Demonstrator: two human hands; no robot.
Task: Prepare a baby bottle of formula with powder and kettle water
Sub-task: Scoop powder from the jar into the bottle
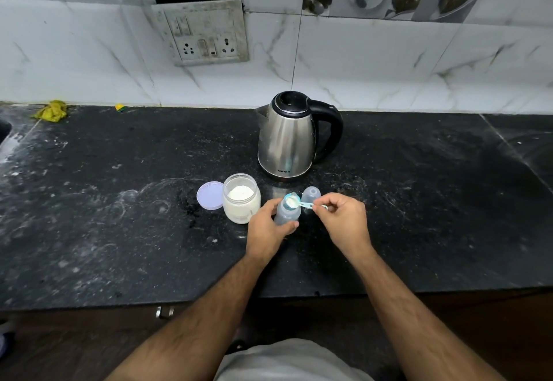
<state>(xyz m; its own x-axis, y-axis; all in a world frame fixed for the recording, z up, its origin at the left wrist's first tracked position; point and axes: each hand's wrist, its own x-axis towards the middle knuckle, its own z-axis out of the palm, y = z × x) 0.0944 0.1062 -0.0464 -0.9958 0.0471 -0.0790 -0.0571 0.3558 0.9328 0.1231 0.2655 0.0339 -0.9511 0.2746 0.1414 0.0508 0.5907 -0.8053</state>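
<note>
A clear baby bottle (288, 214) stands open on the black counter (119, 216), and my left hand (267, 231) grips its lower body. My right hand (344, 222) pinches the handle of a light blue scoop (293, 201). The scoop holds white powder right over the bottle's mouth. An open jar of white formula powder (241, 198) stands just left of the bottle, its lilac lid (210, 195) lying beside it. The bottle's clear cap (311, 194) sits behind the bottle. A steel kettle (288, 135) with a black handle stands further back.
A tiled wall with a switch and socket panel (206, 32) rises behind the counter. A yellow cloth (52, 110) and a small yellow scrap (120, 107) lie at the back left. The counter's front edge (149, 301) runs above dark cabinets.
</note>
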